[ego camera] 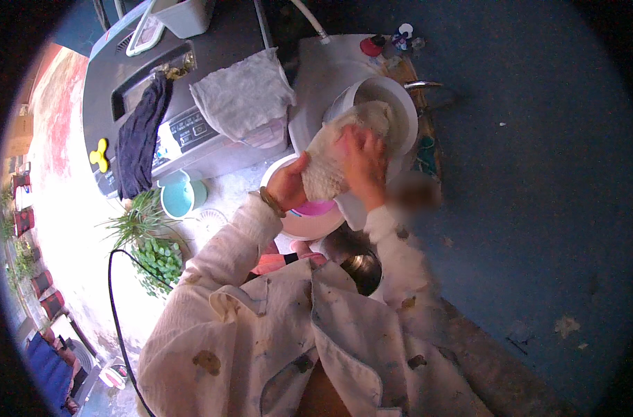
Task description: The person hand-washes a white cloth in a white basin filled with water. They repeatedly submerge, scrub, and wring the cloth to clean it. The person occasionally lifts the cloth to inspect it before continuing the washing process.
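Note:
A cream-coloured, textured cloth (pixel 321 167) is stretched between my hands, its far part hanging into a white bucket (pixel 411 117) that stands at the sink. My left hand (pixel 289 183) grips the cloth's near left edge, with the thumb on top. Spread over the cloth's right side lies my right hand (pixel 366 164), slightly blurred; whether its fingers grip the cloth is unclear. Below the hands is a pale basin (pixel 316 229) with something pink in it.
A washing machine (pixel 217 156) at the left carries a grey towel (pixel 243 96), a dark cloth (pixel 142 138) and a yellow fidget spinner (pixel 99 155). A chrome faucet (pixel 423 84) juts out beside the bucket. Potted plants (pixel 157 263), a teal bucket (pixel 178 200) and a metal bowl (pixel 366 268) stand lower down.

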